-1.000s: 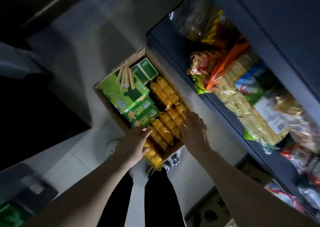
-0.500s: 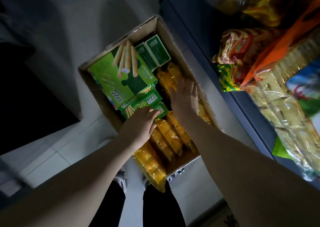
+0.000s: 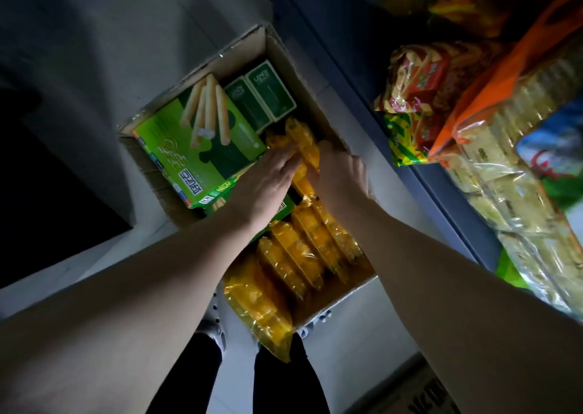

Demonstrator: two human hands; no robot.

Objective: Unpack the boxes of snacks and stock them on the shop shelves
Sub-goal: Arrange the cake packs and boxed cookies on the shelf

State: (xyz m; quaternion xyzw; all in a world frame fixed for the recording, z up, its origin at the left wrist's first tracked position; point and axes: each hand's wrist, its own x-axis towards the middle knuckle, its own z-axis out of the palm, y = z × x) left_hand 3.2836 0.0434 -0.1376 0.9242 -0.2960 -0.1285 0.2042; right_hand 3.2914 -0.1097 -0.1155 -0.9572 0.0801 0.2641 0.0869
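Your left hand (image 3: 268, 180) and right hand (image 3: 342, 174) press half-curled fingers onto yellow packets (image 3: 303, 142) at the cardboard box's (image 3: 274, 51) two o'clock; grip unclear.

snack pkts (image 3: 301, 249) in box (image 3: 277, 54), shelf (image 3: 441, 193) right

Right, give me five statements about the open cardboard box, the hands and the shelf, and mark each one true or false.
1. The open cardboard box sits on the floor beside the dark blue shelf. True.
2. Both hands are on the large green breadstick carton. False: the left hand and the right hand are on the yellow plastic-wrapped snack packs.
3. The cardboard box holds only yellow packs. False: it also holds green cartons.
4. Two small dark green boxes stand at the far end of the cardboard box. True.
5. The shelf is bare. False: bagged snacks lie on it.
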